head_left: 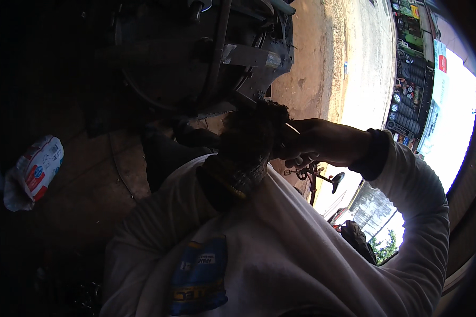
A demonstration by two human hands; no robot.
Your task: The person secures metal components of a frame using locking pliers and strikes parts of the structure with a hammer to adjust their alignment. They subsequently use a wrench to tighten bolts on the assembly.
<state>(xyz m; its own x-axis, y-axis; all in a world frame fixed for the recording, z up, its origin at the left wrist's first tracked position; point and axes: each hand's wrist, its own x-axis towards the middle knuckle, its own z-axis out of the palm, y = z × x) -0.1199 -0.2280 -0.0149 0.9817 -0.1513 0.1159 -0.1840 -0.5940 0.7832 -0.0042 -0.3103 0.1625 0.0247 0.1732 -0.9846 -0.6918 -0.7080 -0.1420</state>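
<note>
My right hand point(320, 141) is bare and comes in from the right, its fingers curled in front of my chest. They close at the edge of a dark, shaggy-edged bundle point(272, 113), whose kind is too dark to make out. A thin, bright curved edge shows beside the fingers. My left hand point(243, 145) meets the right one there. It looks dark and covered, perhaps gloved, and its fingers are lost in shadow. Just beyond both hands stands a dark metal machine point(248, 55) with a round body, curved bars and a flat plate.
A crumpled white, red and blue bag point(34, 171) lies on the brown ground at the left. A thin cord point(119, 169) runs near it. Behind my right forearm stands a bicycle point(314, 177). Across the sunlit road are stacked tyres point(410, 90) and wheels.
</note>
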